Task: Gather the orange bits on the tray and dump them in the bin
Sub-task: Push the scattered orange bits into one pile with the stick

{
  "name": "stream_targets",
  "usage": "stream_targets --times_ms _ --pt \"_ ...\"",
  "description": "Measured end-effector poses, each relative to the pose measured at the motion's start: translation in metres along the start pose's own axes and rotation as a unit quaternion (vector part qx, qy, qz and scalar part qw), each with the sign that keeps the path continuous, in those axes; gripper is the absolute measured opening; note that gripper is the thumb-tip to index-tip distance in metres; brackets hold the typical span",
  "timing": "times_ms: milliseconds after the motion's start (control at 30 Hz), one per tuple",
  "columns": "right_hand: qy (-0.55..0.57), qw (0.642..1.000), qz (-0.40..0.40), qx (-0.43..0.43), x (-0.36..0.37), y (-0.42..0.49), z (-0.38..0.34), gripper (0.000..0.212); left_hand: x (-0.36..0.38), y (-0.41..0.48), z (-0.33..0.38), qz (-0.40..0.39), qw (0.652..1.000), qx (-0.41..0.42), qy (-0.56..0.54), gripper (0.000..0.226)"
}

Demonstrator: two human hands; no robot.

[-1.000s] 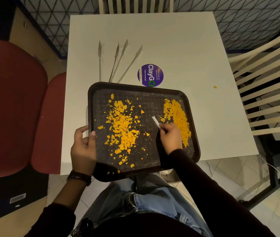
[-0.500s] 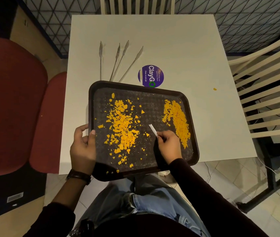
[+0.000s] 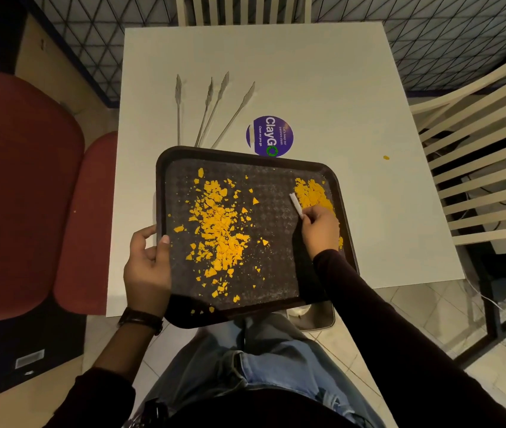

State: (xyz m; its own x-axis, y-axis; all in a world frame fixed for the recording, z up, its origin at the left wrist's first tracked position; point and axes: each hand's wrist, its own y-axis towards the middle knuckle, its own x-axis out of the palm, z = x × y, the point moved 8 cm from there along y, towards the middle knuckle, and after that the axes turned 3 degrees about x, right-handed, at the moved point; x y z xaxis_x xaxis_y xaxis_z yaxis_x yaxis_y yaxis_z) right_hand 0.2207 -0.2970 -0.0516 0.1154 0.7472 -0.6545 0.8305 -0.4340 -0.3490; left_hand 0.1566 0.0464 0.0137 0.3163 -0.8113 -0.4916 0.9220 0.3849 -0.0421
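Orange bits (image 3: 219, 230) lie mostly loose across the tray's left half; a tighter pile (image 3: 313, 193) sits by the right rim. The tray (image 3: 245, 156) overhangs the table's (image 3: 307, 88) near edge, above the lap.

Left hand (image 3: 146, 267) grips the left rim, thumb over the lip, likely to steady the tray. Right hand (image 3: 321, 228) pinches a white strip (image 3: 295, 205) set against the pile's inner edge, apparently used as a scraper. The hands are well apart.

One stray bit (image 3: 386, 157) lies on the table, off the tray. Thin metal tools (image 3: 208, 109) and a round sticker (image 3: 270, 135) lie just beyond the far rim, clear of the sweep. A slatted chair (image 3: 477, 134) stands on the right and a red seat (image 3: 20, 196) on the left. No bin is in view, and nothing blocks the scraping.
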Motion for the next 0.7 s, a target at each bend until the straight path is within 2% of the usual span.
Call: stream_targets --times_ms 200,500,600,700 --pt "-0.015 0.998 -0.026 -0.051 0.019 -0.023 0.001 0.019 0.001 -0.003 0.003 -0.004 1.0 0.01 -0.001 0.022" --pt "-0.005 1.0 0.007 0.02 0.004 0.035 -0.018 0.023 -0.001 -0.007 0.003 0.001 1.0 0.021 0.013 0.02" --pt "-0.022 1.0 0.011 0.017 0.002 0.037 -0.019 0.021 -0.001 -0.007 0.004 0.005 1.0 0.024 0.009 0.021" --pt "0.015 1.0 0.003 0.003 0.0 0.016 -0.015 0.018 -0.001 -0.005 0.004 0.006 1.0 0.026 0.005 0.022"
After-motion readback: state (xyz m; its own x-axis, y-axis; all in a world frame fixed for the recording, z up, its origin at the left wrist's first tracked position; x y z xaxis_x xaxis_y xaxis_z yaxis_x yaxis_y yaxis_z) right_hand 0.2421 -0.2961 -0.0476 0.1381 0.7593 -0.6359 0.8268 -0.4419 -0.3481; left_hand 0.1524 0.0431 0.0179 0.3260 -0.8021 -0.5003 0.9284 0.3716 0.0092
